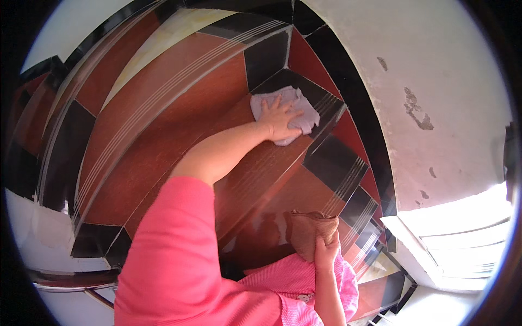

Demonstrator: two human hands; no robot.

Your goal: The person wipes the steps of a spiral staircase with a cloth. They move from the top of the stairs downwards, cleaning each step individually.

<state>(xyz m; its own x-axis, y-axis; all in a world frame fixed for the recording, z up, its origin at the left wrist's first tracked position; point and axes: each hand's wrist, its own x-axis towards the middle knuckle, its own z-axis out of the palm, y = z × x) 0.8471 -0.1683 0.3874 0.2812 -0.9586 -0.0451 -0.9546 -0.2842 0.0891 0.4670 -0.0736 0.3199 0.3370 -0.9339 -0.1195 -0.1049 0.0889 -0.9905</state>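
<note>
My left hand (281, 118) lies flat with spread fingers on a greyish-lilac cloth (301, 100). That cloth is bunched on a tiled stair tread, where the brown tile (261, 163) meets a black tile (281, 79), near the side wall. Lower right, close to my body, my right hand (327, 250) grips a folded brown cloth (312, 230). The brown cloth is held up in front of the lower steps, and its lower part reaches my pink clothing. My left arm crosses over the brown stair tiles.
Grooved stair edges (179, 81) run diagonally, with higher steps toward the upper left. Black and red skirting tiles (355, 134) follow the white wall (432, 73), which has chipped patches. A bright window (465, 240) is at right, a handrail (73, 281) at lower left.
</note>
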